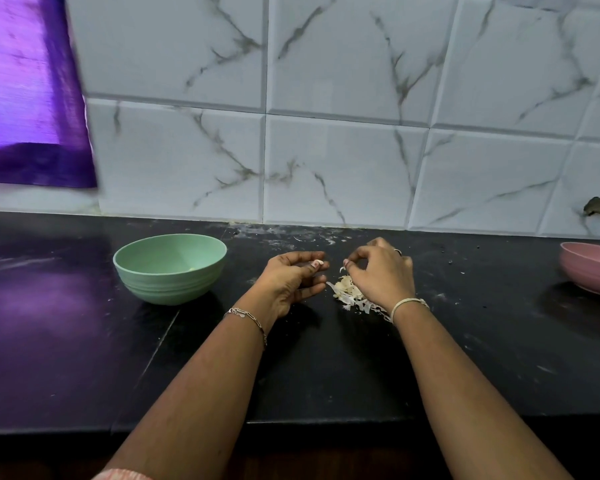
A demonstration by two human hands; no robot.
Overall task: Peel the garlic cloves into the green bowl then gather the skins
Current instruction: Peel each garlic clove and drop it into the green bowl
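While the green bowl (167,289) stood leftmost on the black counter (326,375), a pale bit (191,268), probably a peeled clove, inside it, the left hand (291,280) lay just right of it, fingers curled, its hold not discernible; the skins (349,294) lay heaped partly beneath the right hand (383,273), which pinched a sliver (342,269) at thumb and fingertip; gathering likely favoured that nearer hand; the pink bowl (589,275) stood far right, contents hidden.

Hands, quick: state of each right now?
Left hand: fingers curled; whether it holds anything cannot be told.
Right hand: pinches a small pale scrap of garlic skin.
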